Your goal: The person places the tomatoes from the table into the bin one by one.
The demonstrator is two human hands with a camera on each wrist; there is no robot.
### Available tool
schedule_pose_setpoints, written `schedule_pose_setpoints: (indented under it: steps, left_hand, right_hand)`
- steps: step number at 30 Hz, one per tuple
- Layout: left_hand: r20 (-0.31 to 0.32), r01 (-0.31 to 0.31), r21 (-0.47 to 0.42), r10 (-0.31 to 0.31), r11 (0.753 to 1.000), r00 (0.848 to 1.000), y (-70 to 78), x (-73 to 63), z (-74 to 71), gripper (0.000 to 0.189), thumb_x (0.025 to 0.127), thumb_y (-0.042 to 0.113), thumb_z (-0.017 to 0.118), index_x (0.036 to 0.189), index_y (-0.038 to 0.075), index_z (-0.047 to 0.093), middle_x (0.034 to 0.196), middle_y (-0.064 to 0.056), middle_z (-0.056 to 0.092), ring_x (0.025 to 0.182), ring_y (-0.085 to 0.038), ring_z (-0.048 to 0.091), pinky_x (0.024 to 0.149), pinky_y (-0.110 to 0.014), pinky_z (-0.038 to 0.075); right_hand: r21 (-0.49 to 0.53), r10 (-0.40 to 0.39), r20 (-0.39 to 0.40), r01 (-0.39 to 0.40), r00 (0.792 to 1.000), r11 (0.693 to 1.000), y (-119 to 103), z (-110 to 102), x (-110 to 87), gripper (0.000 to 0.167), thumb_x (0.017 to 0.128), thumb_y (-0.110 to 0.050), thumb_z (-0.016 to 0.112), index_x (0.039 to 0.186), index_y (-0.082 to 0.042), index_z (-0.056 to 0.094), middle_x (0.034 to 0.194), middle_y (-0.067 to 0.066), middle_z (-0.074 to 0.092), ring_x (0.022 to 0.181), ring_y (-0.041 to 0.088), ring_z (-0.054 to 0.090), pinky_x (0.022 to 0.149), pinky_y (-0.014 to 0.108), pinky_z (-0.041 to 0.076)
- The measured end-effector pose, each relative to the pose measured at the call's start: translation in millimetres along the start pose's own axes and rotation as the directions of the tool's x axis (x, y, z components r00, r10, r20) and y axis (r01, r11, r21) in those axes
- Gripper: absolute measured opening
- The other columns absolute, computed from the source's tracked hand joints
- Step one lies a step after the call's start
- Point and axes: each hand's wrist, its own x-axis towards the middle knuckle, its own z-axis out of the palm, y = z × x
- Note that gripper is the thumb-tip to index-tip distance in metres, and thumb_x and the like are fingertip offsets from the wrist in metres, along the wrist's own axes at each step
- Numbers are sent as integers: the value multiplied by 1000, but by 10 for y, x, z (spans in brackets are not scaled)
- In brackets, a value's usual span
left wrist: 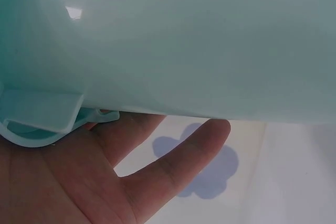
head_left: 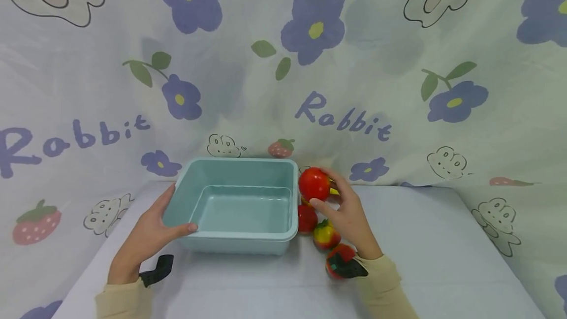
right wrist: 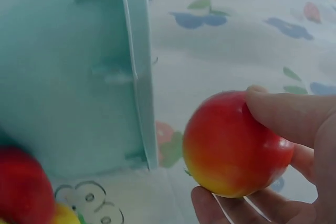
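A person in beige sleeves (head_left: 124,302) works with both hands at a white worktop (head_left: 248,289). The left hand (head_left: 148,233) grips a pale blue-green tub (head_left: 235,246) at its left side, the thumb lying over the near rim and the fingers along the outside. Seen from the left wrist, fingertips meet the tub's outer surface close to a molded clip (left wrist: 42,111) of the same color.

The right hand (head_left: 350,213) holds a round red fruit (head_left: 313,183) between thumb and fingers, just outside the tub's right rim. The right-wrist view shows the fruit's skin shading to yellow at the lower left, with the thumb pressed on top and fingertips beneath.

Under the held piece, along the tub's right side, more fruit sits on the worktop: a dark red fruit (head_left: 306,219) close by the wall, a yellow-and-red fruit (head_left: 326,235) beside it, and another red fruit (head_left: 345,250) nearest the person, partly hidden by the black wrist mount (head_left: 352,268) at the right cuff. A patch of yellow shows behind the right hand, too covered to identify.

The tub stands open side up, its pale interior in full view. Behind it hangs a white cloth (head_left: 248,97) printed with purple flowers, strawberries, cartoon rabbits and the word "Rabbit."
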Motion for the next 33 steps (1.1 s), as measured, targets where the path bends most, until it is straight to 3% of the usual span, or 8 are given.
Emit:
schedule_pose_setpoints:
  steps: [11,20,27,33]
  left_hand:
    - [-6,-27,18,27,999,1000,30,30,6,119,80,40,84,163,13,1,164,-27,14,141,-54,27,102,-78,29]
    - [-2,-16,27,16,1000,1000,37,34,-7,120,81,42,83,163,14,1,164,-27,14,140,-54,28,101,-78,30]
    - [4,6,36,-7,999,1000,13,19,5,120,81,43,83,163,14,-1,164,-27,12,140,-55,28,100,-79,31]
    - [1,-1,33,1,999,1000,-4,8,12,120,81,42,83,163,15,0,164,-26,13,140,-54,28,100,-79,31]
  right_hand:
    - [28,-72,-40,73,997,997,-50,260,2,70,87,-16,80,149,-16,47,144,-2,53,124,24,55,95,46,54]
    - [65,-131,-70,136,989,989,-85,434,-41,72,86,-11,80,148,-22,47,150,-2,47,135,21,46,99,50,52]
    - [40,-195,-38,196,980,980,-59,555,-69,73,85,-10,81,148,-21,47,153,6,45,139,23,43,100,48,52]
    - [-5,-233,7,233,972,972,-28,630,-81,72,84,-13,82,147,-22,49,154,0,45,138,20,46,103,48,49]
